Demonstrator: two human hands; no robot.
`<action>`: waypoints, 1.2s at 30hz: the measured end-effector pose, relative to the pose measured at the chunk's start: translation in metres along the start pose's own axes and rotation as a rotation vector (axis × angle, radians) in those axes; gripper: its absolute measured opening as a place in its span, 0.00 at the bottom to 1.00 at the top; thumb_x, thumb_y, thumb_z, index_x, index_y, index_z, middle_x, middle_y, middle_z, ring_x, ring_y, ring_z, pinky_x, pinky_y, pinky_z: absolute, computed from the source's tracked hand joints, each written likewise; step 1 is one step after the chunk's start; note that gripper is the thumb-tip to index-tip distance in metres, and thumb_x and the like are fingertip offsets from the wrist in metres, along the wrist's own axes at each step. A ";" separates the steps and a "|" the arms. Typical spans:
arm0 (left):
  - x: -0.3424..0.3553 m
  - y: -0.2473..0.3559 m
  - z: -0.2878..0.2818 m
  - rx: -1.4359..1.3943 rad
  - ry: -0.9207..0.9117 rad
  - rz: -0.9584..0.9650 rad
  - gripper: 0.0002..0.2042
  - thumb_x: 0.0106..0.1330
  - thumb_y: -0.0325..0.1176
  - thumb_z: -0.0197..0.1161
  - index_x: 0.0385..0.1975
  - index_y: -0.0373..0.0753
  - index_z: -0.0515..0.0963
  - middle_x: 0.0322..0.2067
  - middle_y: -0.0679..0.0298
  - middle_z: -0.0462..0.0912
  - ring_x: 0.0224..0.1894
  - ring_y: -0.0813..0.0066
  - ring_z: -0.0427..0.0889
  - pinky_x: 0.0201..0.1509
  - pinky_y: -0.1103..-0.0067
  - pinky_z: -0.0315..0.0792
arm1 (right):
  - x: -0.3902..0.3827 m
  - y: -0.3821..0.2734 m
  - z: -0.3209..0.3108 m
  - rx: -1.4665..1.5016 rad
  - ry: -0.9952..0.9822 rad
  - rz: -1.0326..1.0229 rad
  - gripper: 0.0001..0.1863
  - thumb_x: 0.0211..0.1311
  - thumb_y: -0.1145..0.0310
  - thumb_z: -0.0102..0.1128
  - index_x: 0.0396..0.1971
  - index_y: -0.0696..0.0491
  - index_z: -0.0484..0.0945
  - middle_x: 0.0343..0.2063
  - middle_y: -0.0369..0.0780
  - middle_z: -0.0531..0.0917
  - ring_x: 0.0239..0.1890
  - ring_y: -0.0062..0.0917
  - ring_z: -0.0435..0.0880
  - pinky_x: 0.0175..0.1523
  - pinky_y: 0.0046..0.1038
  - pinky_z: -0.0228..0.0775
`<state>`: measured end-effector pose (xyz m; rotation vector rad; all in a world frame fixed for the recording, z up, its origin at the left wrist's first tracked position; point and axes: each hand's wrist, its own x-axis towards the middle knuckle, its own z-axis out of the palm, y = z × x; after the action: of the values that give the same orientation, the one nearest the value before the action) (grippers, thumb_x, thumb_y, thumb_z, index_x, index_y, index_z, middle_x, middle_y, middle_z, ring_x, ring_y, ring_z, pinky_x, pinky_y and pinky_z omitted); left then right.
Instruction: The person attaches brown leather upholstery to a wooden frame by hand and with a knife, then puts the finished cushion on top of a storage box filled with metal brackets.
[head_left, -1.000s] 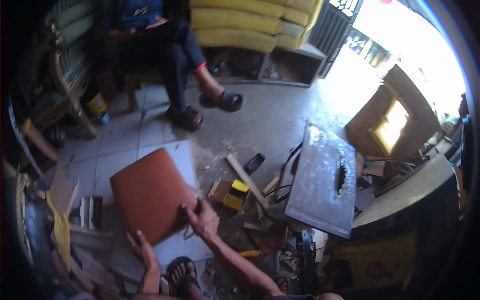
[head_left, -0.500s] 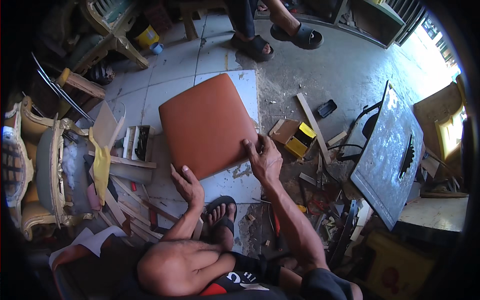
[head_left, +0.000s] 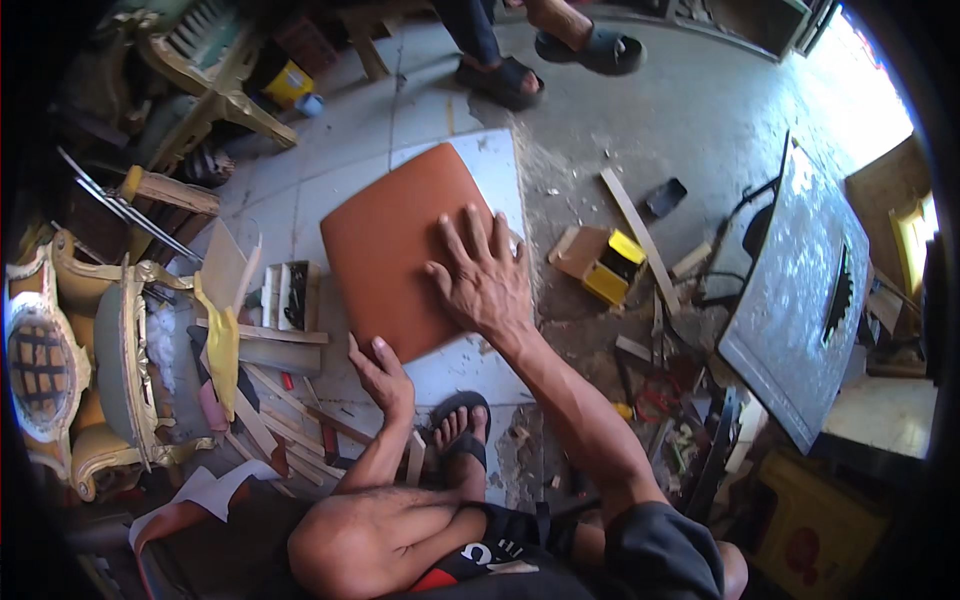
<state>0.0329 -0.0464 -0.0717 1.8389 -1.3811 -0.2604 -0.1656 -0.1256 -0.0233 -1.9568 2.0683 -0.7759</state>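
A square, padded seat cushion [head_left: 385, 240] covered in orange-brown leather-like material lies on the white floor tiles in front of me. My right hand [head_left: 487, 285] rests palm down on its right part, fingers spread. At the near left corner my left hand [head_left: 384, 382] holds the cushion's edge, its thumb on top and its fingers along the side. The cushion's underside is hidden.
A tilted metal table with a saw blade [head_left: 800, 300] stands at the right. A yellow box [head_left: 613, 268], a wooden strip [head_left: 640, 238] and scattered tools lie nearer. Carved chair frames [head_left: 125, 350] and wood offcuts crowd the left. Another person's sandalled feet [head_left: 505, 82] are at the far side.
My right hand has moved from the cushion's right edge onto its top and has spread flat. My left hand stays at the near left corner.
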 end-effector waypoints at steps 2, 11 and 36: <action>0.008 -0.013 -0.003 -0.011 -0.028 -0.011 0.29 0.81 0.46 0.51 0.71 0.28 0.60 0.63 0.35 0.71 0.64 0.42 0.74 0.68 0.61 0.67 | -0.002 0.000 0.007 0.055 0.031 -0.046 0.35 0.72 0.39 0.50 0.75 0.35 0.66 0.77 0.44 0.59 0.76 0.56 0.56 0.70 0.65 0.55; 0.044 0.017 -0.031 0.233 -0.106 0.410 0.30 0.80 0.41 0.52 0.75 0.30 0.56 0.69 0.33 0.62 0.73 0.40 0.62 0.76 0.54 0.57 | 0.006 -0.004 0.001 -0.006 0.005 -0.015 0.34 0.73 0.38 0.49 0.74 0.32 0.66 0.78 0.41 0.60 0.78 0.52 0.55 0.71 0.57 0.59; 0.059 0.057 0.005 0.536 -0.500 1.099 0.49 0.64 0.55 0.69 0.79 0.38 0.51 0.78 0.47 0.52 0.81 0.46 0.47 0.81 0.46 0.39 | -0.016 0.017 0.014 0.263 0.488 0.108 0.18 0.64 0.63 0.63 0.54 0.45 0.86 0.59 0.36 0.84 0.48 0.38 0.86 0.52 0.37 0.81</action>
<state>0.0118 -0.1047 -0.0184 1.1244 -2.7870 0.2740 -0.1720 -0.1136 -0.0466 -1.6146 2.1498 -1.5344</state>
